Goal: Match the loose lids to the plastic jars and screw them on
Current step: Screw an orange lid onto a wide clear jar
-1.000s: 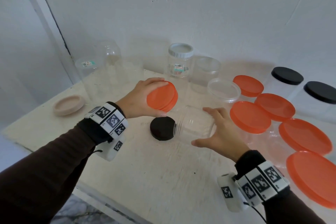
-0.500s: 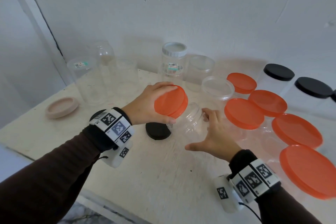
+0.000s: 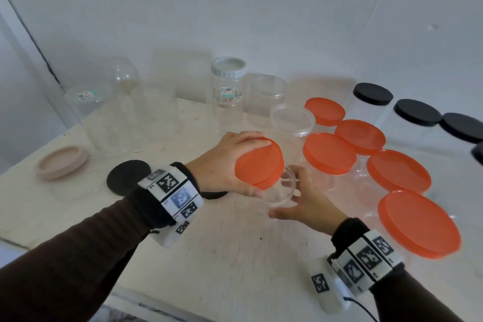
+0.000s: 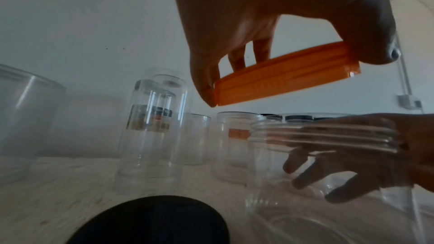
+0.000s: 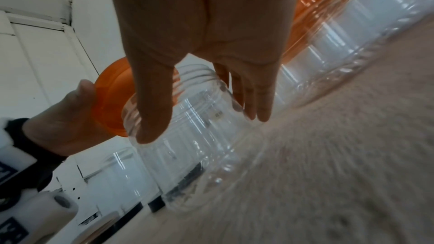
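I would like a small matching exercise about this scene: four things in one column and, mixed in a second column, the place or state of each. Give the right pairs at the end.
Things
1. orange lid
2. clear open jar
3. black lid
4. beige lid

Places or states
A. lies flat on the table, behind the left wrist
B. held by the right hand, no lid on it
C. lies on the table at the far left
D. gripped by the left hand, tilted above a jar mouth

Pairs: 1-D, 2-B, 3-A, 4-C
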